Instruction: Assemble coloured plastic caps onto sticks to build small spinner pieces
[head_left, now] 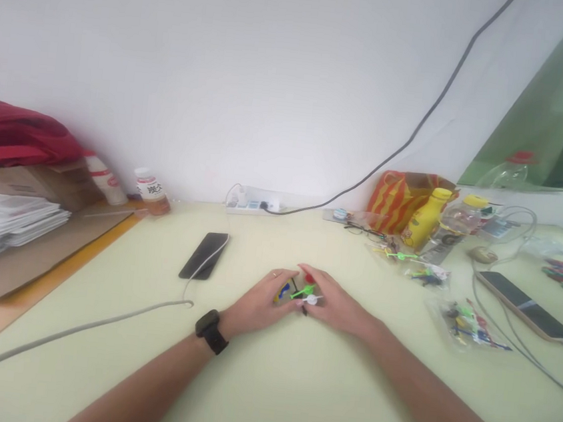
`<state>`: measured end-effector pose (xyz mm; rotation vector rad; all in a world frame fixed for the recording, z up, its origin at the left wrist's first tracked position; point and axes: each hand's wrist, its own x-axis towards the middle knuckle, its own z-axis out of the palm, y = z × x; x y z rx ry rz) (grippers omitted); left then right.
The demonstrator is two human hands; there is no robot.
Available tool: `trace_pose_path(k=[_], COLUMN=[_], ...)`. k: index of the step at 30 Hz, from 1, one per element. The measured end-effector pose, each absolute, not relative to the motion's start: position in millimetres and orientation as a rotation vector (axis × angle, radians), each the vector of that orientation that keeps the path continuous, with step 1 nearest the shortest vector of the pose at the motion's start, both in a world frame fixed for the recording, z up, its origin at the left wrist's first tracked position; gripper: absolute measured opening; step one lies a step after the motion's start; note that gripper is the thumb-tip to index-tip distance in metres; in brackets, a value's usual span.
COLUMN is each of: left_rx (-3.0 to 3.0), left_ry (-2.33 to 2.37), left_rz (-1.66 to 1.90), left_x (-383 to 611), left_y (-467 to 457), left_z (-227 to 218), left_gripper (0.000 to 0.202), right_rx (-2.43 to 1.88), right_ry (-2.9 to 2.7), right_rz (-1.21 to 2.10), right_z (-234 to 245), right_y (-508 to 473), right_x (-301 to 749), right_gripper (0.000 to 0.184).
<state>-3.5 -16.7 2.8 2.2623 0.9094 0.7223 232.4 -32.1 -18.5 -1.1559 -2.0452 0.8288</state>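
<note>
A black watch (212,331) is seen nearest, on the left wrist. The left hand (257,304) and right hand (339,309) are laid palm-down on the bench (263,384), fingertips brought together. Between them a cluster of coloured plastic pieces (302,293) is enclosed: green, white, blue-yellow and red parts. It is placed right of the black phone (204,255) and a little nearer the camera. Both hands are narrowed around the pieces, but whether any piece is actually pinched cannot be told, as the fingers are blurred. The step in hand is judged to be fitting or sorting these small parts at the fingertips. A fine pinch and careful alignment would be called for, since the parts are tiny and light. Clear bags (471,323) of similar pieces are seen far right of the phone. A power strip (255,203) is set behind the phone at the wall, with a yellow bottle (426,217) well to the right.
</note>
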Motion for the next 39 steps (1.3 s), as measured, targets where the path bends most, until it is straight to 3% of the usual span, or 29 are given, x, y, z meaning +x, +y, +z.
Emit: trace_pose_path(k=[10,15,17,20,22,29,34,36,39], left_rx=[2.224,2.330,2.351,2.374,2.375,2.271,2.224,2.206,2.195], left_ry=[0.942,0.988,0.978,0.996,0.992,0.924,0.802,0.771,0.701], left_rz=[0.735,0.735,0.712,0.704,0.729,0.736,0.687,0.660,0.681], left_x=[-3.7,-3.1,-1.3,2.0,3.9,7.5,7.1,5.7,0.1], left_y=[-18.4,-14.5,-14.4,-15.1,-15.2,-13.2,-18.3,-21.0,-21.8], left_z=[-2.5,-5.0,-2.8,0.6,1.6,2.3,6.6,9.8,14.7], left_gripper=[0.086,0.093,0.085,0.056,0.042,0.030,0.029,0.035,0.064], right_rx=[-0.972,-0.998,-1.007,-1.084,-1.211,-1.735,-1.822,-1.768,-1.696], right_ry=[-2.082,-2.055,-2.033,-1.939,-1.879,-1.808,-1.913,-1.927,-1.917], right_rz=[1.041,1.051,0.908,0.562,0.398,-0.153,-0.275,-0.278,-0.288], right_z=[-5.8,-0.7,-0.5,-1.4,-2.8,-11.6,-18.1,-19.5,-16.9], right_y=[-44.7,-46.1,-37.2,-11.4,9.9,69.0,99.6,108.4,114.9], right_x=[221.7,229.4,235.7,254.2,272.4,331.7,352.5,357.1,361.6], right_gripper=[0.092,0.101,0.086,0.042,0.031,0.036,0.035,0.035,0.039])
